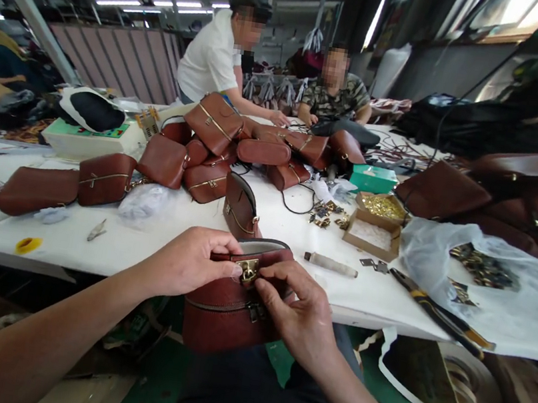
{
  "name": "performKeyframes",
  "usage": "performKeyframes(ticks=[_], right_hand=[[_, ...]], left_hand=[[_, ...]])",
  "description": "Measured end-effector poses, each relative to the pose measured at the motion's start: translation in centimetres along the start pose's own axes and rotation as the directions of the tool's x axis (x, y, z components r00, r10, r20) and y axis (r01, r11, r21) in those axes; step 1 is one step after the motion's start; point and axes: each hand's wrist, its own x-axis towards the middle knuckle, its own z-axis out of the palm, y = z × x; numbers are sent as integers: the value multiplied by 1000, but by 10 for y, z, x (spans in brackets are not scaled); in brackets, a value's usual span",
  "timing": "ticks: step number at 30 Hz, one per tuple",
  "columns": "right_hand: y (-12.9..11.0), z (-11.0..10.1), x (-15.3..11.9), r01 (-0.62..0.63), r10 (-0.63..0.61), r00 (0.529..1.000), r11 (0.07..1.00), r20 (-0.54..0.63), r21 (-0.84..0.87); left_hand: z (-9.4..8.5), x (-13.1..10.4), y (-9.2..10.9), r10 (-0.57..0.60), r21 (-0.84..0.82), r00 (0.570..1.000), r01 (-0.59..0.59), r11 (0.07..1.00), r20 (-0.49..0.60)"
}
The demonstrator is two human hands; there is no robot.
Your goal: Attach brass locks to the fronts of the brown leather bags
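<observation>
A reddish-brown leather bag [225, 326] with a zipper is held at the table's front edge, over the person's lap. On its upper side sits a gold-coloured metal clasp [248, 270]. My left hand [196, 261] grips the bag's upper edge, thumb on the left side of the clasp. My right hand [299, 300] pinches the right side of the clasp between thumb and index finger. Just behind it, another brown bag [238, 207] stands open on the table.
On the white table [182, 242] lie piled brown bags [215, 123], a white-handled tool [331, 264], long pliers [439, 313], cardboard boxes of small parts [372, 234], a plastic bag of fittings [528, 294] and yellow tape [28, 246]. Two people are across the table.
</observation>
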Motion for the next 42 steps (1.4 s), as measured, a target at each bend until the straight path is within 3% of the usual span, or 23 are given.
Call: performKeyframes(ticks=[8,14,20,26,30,35,42], right_hand=[[1,25,-8,-3,-9,992,995,-123,-95],[6,33,-15,-72,72,985,997,-154,4],[6,25,-14,-217,223,974,968,-39,123],[9,6,-14,-121,140,986,973,85,-195],[12,2,-13,-22,51,993,965,107,-262],[17,9,-15,-7,18,998,986,66,-166],[14,20,-20,-79,80,997,996,-12,37]], left_hand=[[13,-11,-3,111,88,994,-110,990,-6],[23,-21,-2,104,109,992,-96,989,-77],[33,-19,4,54,99,992,-43,994,-110],[40,-21,14,95,201,987,-68,977,-128],[41,-19,18,95,229,986,-61,972,-138],[45,-19,19,84,223,985,-50,973,-148],[46,-24,21,84,289,976,-23,957,-201]])
